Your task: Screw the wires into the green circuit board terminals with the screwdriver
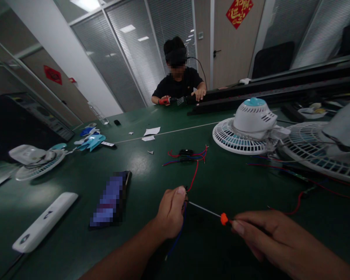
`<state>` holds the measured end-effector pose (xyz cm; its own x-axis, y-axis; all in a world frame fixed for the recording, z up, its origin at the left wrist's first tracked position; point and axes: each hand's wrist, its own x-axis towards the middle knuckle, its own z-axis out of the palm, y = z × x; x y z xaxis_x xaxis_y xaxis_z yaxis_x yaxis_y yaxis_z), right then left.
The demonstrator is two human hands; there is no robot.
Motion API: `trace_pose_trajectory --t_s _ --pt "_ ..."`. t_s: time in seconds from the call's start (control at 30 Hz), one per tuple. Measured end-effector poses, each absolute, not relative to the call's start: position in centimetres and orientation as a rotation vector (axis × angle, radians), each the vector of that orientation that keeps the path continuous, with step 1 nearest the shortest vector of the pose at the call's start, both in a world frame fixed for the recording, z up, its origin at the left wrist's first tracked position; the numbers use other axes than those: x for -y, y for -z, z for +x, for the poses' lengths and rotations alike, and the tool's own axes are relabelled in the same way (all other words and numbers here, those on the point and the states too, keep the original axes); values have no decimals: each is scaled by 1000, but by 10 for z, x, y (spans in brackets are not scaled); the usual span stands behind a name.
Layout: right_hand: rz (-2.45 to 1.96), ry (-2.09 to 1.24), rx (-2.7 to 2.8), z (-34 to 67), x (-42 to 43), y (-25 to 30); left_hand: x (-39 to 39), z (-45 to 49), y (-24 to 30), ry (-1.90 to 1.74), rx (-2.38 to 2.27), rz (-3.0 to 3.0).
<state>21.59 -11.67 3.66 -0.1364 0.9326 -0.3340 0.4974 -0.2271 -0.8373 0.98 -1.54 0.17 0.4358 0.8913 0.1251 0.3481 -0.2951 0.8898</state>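
Note:
In my right hand point(268, 233) is a screwdriver point(205, 209) with an orange collar and a thin metal shaft pointing left. Its tip meets a small dark part that my left hand point(171, 210) pinches, mostly hidden by the fingers. From this part a red wire point(195, 175) runs up and a blue wire point(175, 243) hangs down toward me. Just beyond lie two small black wired parts point(186, 152) with red and blue leads.
White fans point(251, 130) lie face down at right; another fan point(41, 163) is at left. A phone point(111, 200) and a white power strip point(45, 221) lie left of my hands. Across the green table point(134, 182), a co-worker point(177, 83) holds a red-and-black tool.

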Motion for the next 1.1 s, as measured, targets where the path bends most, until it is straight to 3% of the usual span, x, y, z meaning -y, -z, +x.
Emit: trace_pose_trajectory --t_s 0.4,1.1 --pt "-1908 -1256 1349 216 126 -33 19 11 -4 -813 -1044 1882" --pt "-1705 -1393 1655 218 118 -31 16 10 -2 -809 -1004 1862"
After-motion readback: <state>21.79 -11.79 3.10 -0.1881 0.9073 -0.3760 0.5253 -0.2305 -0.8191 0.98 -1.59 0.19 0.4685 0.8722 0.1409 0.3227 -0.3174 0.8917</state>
